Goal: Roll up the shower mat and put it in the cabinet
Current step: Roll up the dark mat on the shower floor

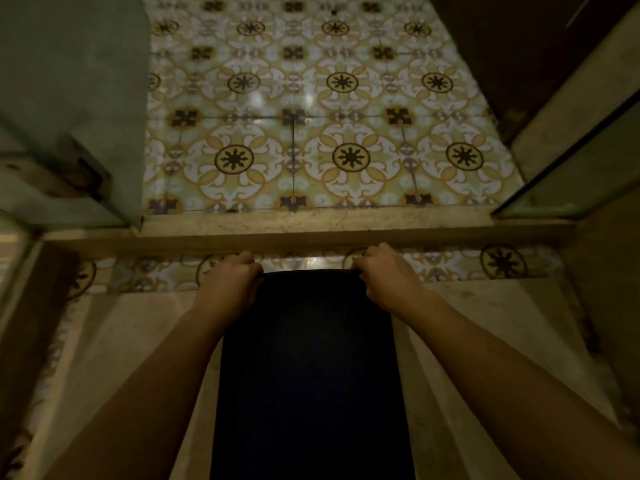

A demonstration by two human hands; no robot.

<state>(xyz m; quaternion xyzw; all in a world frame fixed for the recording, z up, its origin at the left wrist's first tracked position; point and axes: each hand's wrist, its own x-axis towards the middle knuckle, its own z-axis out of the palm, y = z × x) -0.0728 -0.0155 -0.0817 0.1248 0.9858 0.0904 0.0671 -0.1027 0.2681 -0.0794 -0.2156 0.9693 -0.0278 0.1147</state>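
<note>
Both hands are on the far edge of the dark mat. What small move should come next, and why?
Probably curl that far edge back toward the body to start the first turn of the roll. The left hand and right hand each grip a far corner of the shower mat, which lies flat and unrolled just short of the stone threshold.

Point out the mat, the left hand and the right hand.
mat (308, 368): head view, middle of its dark surface.
left hand (230, 284): head view, back of the hand.
right hand (386, 277): head view, back of the hand.
</note>
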